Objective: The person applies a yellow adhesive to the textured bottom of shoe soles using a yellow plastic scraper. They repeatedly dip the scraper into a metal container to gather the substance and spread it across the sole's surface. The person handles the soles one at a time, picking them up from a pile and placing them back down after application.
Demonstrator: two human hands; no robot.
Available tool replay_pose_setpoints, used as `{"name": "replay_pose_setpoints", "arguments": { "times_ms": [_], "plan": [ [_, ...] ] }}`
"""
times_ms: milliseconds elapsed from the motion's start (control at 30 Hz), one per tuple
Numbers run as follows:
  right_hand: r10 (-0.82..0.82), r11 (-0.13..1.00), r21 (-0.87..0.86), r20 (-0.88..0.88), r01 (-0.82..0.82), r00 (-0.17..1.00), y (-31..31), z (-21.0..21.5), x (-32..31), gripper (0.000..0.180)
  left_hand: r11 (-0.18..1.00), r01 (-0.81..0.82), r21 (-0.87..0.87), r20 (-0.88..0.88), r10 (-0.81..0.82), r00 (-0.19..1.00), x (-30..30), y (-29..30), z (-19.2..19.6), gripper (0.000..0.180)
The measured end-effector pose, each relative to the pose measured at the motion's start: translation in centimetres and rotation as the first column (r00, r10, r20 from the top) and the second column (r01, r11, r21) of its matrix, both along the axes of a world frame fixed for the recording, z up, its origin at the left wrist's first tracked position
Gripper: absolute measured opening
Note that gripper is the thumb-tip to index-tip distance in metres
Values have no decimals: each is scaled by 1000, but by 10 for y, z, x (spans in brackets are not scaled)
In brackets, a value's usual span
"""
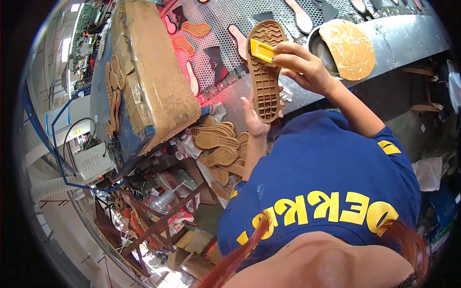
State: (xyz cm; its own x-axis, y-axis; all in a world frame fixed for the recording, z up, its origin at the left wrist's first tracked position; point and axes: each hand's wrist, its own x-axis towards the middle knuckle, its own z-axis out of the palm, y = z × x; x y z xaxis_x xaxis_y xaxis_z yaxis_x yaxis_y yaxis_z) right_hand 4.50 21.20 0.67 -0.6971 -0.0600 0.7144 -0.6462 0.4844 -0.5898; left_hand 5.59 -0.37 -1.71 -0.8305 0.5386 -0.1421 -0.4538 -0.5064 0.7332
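A brown shoe sole [266,98] is held up in front of my body, its ribbed and gridded side facing me. My left hand [257,116] grips it from behind near its lower end; some of those fingers are hidden by the sole. With thumb and fingers closed, my right hand [307,66] holds a yellow rectangular block [261,51] against the upper part of the sole. Whether the block is a sponge or a brush, I cannot tell. Several more brown soles [216,140] lie heaped below and left of my left hand.
Beyond the metal ledge [394,43], a mesh conveyor [216,36] carries pale insoles, brown soles and dark pieces. A round pan [321,48] sits at right, partly covered by a tan board [348,50]. A cardboard-covered machine housing [153,72] stands at left.
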Motion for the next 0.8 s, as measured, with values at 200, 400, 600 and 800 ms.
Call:
{"name": "replay_pose_setpoints", "arguments": {
  "times_ms": [200,400,600,800],
  "plan": [
    [134,991,14,98,-136,986,-1,4,13,30,995,-37,90,58,32,998,-7,2,3,87],
    [242,970,-7,165,-244,956,-13,-3,29,29,978,-100,181,217,59,974,-14,-1,-3,89],
    [346,937,-7,182,-350,921,-24,-7,45,27,975,-216,56,266,194,944,-20,14,5,91],
    [409,912,-101,200,-397,890,-22,0,49,23,957,-151,248,301,72,951,-26,4,-9,94]
  ]
}}
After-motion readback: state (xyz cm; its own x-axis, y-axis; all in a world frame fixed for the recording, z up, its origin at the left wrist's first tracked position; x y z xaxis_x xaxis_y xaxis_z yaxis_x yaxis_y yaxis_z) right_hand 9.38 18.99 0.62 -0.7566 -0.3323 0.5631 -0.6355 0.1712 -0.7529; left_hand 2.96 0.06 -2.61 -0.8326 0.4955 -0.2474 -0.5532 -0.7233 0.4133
